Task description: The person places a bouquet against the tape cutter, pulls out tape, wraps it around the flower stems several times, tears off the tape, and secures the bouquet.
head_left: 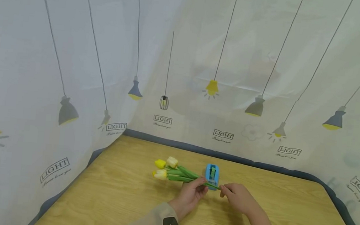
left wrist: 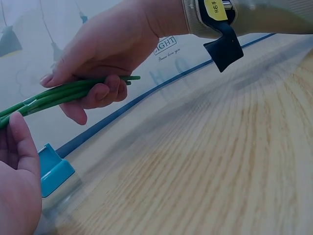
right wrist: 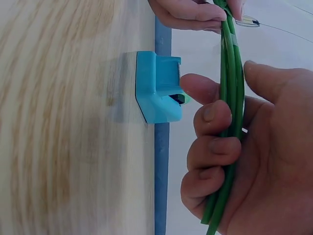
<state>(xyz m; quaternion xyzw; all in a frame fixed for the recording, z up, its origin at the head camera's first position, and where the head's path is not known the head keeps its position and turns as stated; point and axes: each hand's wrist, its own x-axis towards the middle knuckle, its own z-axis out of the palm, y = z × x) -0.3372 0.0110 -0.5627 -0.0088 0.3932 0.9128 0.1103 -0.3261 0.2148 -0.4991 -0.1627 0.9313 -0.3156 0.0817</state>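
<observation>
A small bunch of yellow and white tulips lies sideways in both hands above the table, blooms pointing left. My left hand pinches the green stems partway along, thumb on top. Farther down, the stem ends run through my right hand, whose fingers curl round them in the right wrist view. Between the hands, a band of clear tape wraps the stems. Just behind the stems stands a blue tape dispenser with a green roll core, partly covered by them in the head view.
The wood-grain table extends on every side of the hands. Behind it and at the left hangs a pale curtain printed with lamps, its dark blue border lying along the table edge.
</observation>
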